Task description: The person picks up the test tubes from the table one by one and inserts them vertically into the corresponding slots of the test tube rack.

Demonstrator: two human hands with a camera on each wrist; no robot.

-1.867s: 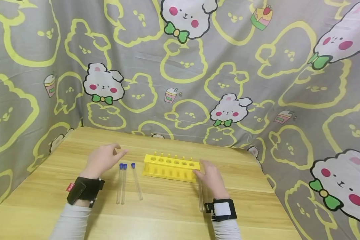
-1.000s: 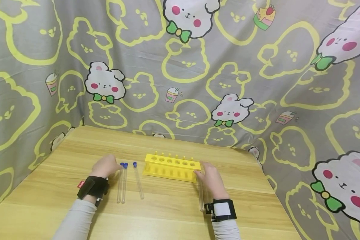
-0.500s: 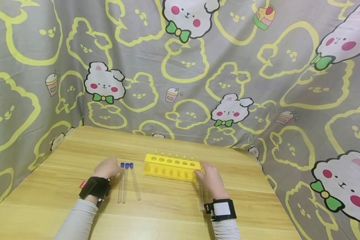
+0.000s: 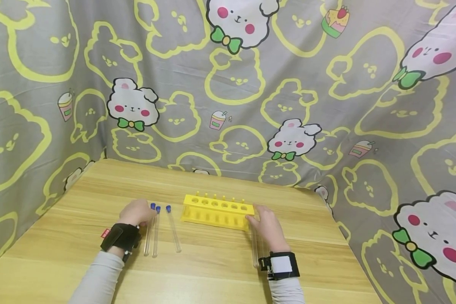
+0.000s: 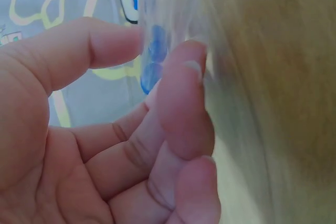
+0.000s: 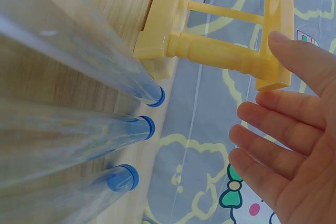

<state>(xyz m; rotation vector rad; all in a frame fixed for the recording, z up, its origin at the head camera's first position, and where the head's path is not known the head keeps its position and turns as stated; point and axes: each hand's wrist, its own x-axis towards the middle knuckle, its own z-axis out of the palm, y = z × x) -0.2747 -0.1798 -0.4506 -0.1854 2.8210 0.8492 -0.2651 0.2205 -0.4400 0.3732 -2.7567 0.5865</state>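
My left hand (image 4: pixel 137 213) lies on the wooden table (image 4: pixel 213 270) at the top of three clear, blue-capped test tubes. In the left wrist view its thumb (image 5: pixel 105 40) and forefinger (image 5: pixel 181 82) pinch the blue cap of the leftmost tube (image 5: pixel 152 61), which lies slanted (image 4: pixel 149 230). The two other tubes (image 4: pixel 156 232) (image 4: pixel 173 230) lie beside it. A yellow tube rack (image 4: pixel 216 211) with all holes empty stands in the middle. My right hand (image 4: pixel 265 226) is open, its fingers (image 6: pixel 283 145) straight at the rack's right end (image 6: pixel 273 40).
Three more blue-capped tubes (image 6: pixel 131 127) lie on the table under my right wrist (image 4: pixel 254 249). A grey cloth printed with rabbits (image 4: pixel 289 139) hangs close behind and to both sides of the table.
My left hand came down from above the table onto the tube caps. The leftmost tube has swung a little to the left. My right hand and the rack have stayed still.
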